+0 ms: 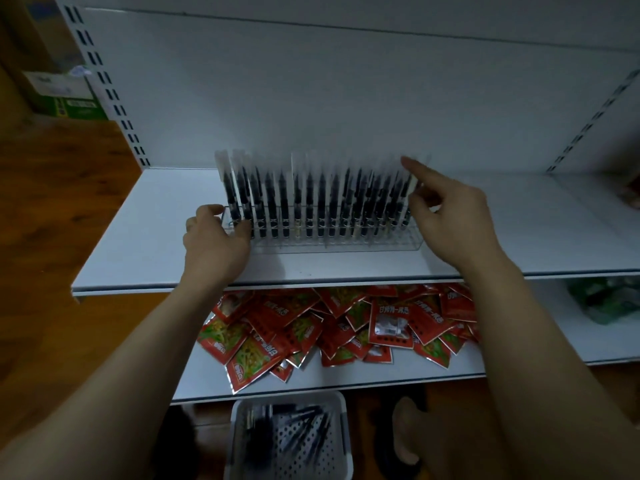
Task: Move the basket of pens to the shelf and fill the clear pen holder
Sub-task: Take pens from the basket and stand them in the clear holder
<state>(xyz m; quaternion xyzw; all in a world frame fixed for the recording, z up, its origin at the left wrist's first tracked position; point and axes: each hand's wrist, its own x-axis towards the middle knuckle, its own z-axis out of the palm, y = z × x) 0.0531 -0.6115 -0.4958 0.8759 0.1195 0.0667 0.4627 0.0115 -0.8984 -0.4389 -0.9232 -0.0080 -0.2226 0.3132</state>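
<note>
My left hand and right hand are bare: no gloves, rings or watch. Both forearms are uncovered, with no sleeve in view.

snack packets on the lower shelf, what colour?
Mostly red, with green-yellow food pictures and white lettering; the snack packets show clearest in the head view.

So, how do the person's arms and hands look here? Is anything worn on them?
Both arms are bare up to the frame edge: no sleeves, gloves, watch or rings show. The left hand and the right hand have short, plain nails where visible.
</note>
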